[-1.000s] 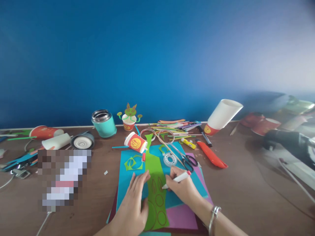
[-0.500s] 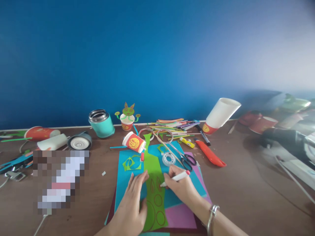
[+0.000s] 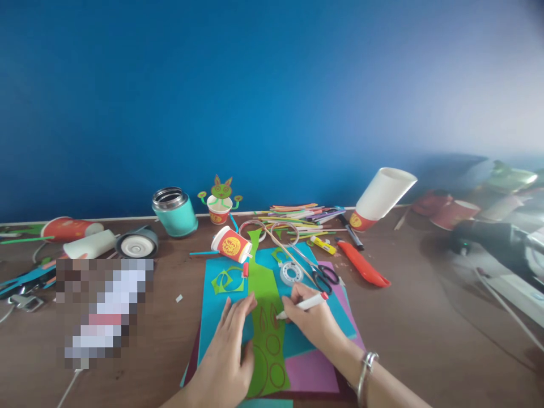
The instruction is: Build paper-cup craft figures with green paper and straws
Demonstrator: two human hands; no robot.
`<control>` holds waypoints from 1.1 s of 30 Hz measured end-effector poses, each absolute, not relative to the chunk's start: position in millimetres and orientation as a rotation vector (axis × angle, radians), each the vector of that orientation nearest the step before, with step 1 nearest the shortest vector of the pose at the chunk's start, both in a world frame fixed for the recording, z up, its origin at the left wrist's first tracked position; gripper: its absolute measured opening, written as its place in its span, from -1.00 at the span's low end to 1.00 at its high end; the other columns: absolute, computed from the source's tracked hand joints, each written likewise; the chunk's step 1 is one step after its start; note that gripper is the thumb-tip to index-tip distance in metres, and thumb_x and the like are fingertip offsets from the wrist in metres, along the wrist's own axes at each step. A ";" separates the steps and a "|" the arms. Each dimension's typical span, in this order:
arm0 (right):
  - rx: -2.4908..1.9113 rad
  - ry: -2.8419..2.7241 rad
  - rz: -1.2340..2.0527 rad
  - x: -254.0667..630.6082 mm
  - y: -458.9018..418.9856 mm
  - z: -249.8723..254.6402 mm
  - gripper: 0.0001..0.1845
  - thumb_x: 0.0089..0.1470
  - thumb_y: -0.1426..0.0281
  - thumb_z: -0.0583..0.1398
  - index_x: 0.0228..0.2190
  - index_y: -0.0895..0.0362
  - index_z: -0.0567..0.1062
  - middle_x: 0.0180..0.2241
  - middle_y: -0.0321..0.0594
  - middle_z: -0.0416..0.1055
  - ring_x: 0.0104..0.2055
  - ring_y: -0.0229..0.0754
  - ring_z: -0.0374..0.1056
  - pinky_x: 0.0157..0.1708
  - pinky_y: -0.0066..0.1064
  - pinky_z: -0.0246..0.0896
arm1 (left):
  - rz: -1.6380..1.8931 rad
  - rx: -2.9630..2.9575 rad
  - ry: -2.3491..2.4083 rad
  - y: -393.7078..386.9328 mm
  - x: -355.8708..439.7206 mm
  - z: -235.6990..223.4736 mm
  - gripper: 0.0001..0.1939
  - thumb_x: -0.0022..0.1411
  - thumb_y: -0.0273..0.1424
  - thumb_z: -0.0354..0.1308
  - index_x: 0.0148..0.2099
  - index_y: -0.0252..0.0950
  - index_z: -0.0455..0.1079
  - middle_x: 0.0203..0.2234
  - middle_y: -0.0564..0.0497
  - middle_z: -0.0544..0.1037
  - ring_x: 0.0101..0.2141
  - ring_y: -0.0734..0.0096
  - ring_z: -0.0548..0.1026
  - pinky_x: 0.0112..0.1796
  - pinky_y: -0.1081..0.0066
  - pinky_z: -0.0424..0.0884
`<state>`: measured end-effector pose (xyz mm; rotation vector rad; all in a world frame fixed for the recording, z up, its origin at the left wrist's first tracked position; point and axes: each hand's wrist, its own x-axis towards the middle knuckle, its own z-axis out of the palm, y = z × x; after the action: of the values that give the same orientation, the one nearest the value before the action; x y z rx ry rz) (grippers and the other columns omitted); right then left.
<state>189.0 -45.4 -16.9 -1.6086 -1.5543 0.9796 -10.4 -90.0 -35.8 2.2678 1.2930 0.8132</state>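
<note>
My right hand (image 3: 312,314) is closed around a white marker (image 3: 308,304) with a red end. Its tip touches a strip of green paper (image 3: 264,289), at one of two pointed ear shapes drawn in reddish lines. Below those ears, circles are drawn on the same strip. My left hand (image 3: 232,345) lies with fingers stretched out, its fingertips on the green paper's left edge. Beneath the strip are blue paper (image 3: 223,306) and pink paper (image 3: 317,371). A red marker cap (image 3: 245,270) sits just beyond my left hand, by green paper scraps (image 3: 227,281).
Ahead lie a tape roll (image 3: 291,273), scissors (image 3: 326,277), a glue stick (image 3: 323,245) and a tipped paper cup (image 3: 232,244). Behind stand a teal flask (image 3: 175,212), a cup with a green paper figure (image 3: 220,209) and stacked cups (image 3: 382,198). A red-orange tool (image 3: 363,264) lies right.
The marker tip has shifted slightly along the right ear shape. My left hand stays in place on the paper.
</note>
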 end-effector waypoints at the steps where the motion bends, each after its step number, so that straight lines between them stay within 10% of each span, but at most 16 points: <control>1: -1.609 -1.560 0.976 188.7 -45.6 -17.3 -0.71 -0.05 0.35 0.11 -0.68 0.07 0.12 -0.74 -0.40 0.24 -0.65 -0.32 0.14 -0.62 -0.49 0.01 | 0.807 2.271 1.293 -89.9 -10.4 -35.9 -0.22 0.12 -0.72 -0.14 0.33 -0.21 -0.31 0.14 -0.22 0.29 0.18 0.13 0.21 0.16 -0.12 0.11; 33: -1.610 -1.586 0.993 187.8 -44.9 -17.2 -0.71 -0.04 0.36 0.10 -0.67 0.06 0.11 -0.74 -0.44 0.19 -0.64 -0.32 0.15 -0.61 -0.50 0.03 | 0.821 2.285 1.301 -89.0 -9.7 -36.1 -0.22 0.12 -0.70 -0.15 0.33 -0.20 -0.31 0.14 -0.20 0.29 0.18 0.12 0.22 0.15 -0.12 0.14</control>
<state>187.8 -44.9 -17.2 -1.6098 -1.5862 0.9932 -9.7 -89.0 -36.1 2.2848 1.3009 0.8206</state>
